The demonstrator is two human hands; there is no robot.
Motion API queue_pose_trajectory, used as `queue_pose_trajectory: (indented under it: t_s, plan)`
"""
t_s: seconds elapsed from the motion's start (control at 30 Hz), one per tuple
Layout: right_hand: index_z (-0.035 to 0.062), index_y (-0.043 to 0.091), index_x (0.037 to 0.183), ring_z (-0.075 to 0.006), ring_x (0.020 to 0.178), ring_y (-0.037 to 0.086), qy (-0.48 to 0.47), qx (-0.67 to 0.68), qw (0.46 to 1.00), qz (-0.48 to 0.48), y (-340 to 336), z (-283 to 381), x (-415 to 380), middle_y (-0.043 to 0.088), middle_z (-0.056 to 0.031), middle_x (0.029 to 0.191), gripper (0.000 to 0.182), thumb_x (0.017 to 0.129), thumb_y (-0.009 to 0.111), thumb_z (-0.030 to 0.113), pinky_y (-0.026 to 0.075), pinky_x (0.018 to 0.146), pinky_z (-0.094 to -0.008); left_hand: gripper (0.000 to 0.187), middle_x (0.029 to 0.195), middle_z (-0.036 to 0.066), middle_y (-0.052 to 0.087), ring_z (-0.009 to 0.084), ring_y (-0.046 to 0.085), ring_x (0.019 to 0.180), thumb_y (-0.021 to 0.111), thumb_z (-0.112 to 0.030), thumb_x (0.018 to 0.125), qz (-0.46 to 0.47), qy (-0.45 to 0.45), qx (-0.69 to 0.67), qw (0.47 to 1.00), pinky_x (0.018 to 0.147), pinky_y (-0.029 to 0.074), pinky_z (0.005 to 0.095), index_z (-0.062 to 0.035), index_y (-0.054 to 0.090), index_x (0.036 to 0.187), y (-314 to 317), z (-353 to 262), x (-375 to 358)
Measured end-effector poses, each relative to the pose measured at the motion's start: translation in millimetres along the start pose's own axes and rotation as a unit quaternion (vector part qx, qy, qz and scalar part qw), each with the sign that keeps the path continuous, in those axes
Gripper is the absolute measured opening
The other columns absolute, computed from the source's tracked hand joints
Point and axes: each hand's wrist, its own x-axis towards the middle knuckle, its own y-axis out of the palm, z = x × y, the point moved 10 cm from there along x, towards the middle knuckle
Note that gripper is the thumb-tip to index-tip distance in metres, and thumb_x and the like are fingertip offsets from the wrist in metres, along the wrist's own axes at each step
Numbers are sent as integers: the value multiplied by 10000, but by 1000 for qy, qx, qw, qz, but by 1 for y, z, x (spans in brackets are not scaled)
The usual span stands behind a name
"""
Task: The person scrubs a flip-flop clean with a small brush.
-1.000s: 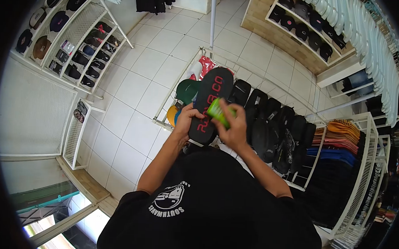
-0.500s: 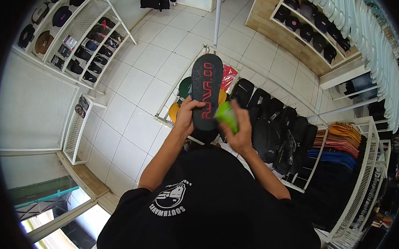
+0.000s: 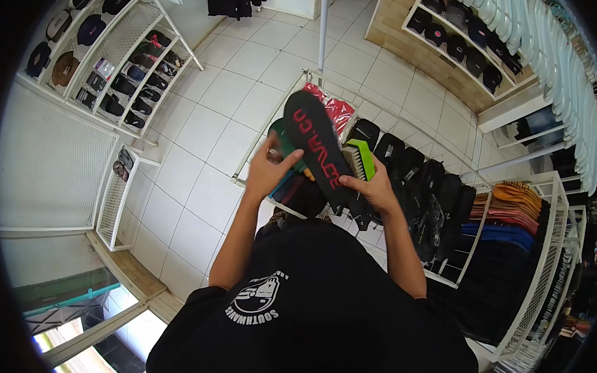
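Observation:
A black flip-flop (image 3: 310, 140) with red lettering on its sole tilts in front of me, sole toward the camera. My right hand (image 3: 380, 188) pinches its lower end, thumb over the sole. In the same hand is a bright green scrubbing brush (image 3: 361, 161), its pale bristles facing the flip-flop. My left hand (image 3: 267, 172) is off to the left with fingers spread, thumb tip close to the sole's edge. Beneath the flip-flop, green and dark caps (image 3: 278, 133) partly show on a white rack.
Black bags (image 3: 406, 168) line the white rack (image 3: 246, 161), with a red plastic-wrapped item (image 3: 338, 113) at its far end. Folded shirts (image 3: 510, 212) are stacked at right. White hangers (image 3: 550, 64) hang above. A cap shelf (image 3: 128, 39) stands left on the tiled floor (image 3: 210, 142).
The flip-flop has tilted, its top end leaning left. My left hand has let go of it and opened; my right hand now grips its lower end along with the brush.

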Motion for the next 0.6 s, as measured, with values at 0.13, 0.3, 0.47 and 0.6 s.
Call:
queue_pose_trajectory:
  t_s: [0.13, 0.3, 0.47, 0.6]
  plan:
    - [29, 615, 1353, -134, 1107, 625, 26, -124, 980, 156, 7, 7, 4, 696, -34, 1203, 726, 737, 961, 197, 499, 979, -295, 935, 1285, 142, 690, 333, 587, 1297, 934, -500, 693, -75, 393, 288, 870, 1107, 465, 484, -84, 593, 1458, -4, -109, -36]
    - [51, 611, 1371, -134, 1095, 618, 28, -162, 963, 215, 18, 12, 18, 684, -29, 1236, 766, 713, 971, 203, 482, 1003, -296, 817, 1197, 99, 702, 336, 630, 1168, 903, -575, 656, 152, 386, 410, 812, 1007, 505, 462, -118, 690, 1299, 48, -74, -27]
    - [41, 539, 1433, -275, 1154, 677, -107, -308, 945, -34, -5, 48, 24, 697, -179, 1216, 868, 737, 950, 355, 531, 975, -382, 533, 907, 141, 702, 337, 675, 841, 834, -507, 839, 221, 198, 375, 878, 751, 520, 431, -63, 652, 1070, 46, -22, -11]
    - [59, 556, 1435, -431, 1058, 671, -178, -363, 898, -173, 2, 52, 9, 602, -210, 1204, 661, 891, 810, 337, 548, 930, -466, 570, 1050, 188, 695, 327, 703, 878, 794, -440, 912, 223, 71, 277, 932, 774, 543, 416, -30, 587, 1249, 47, -7, -7]
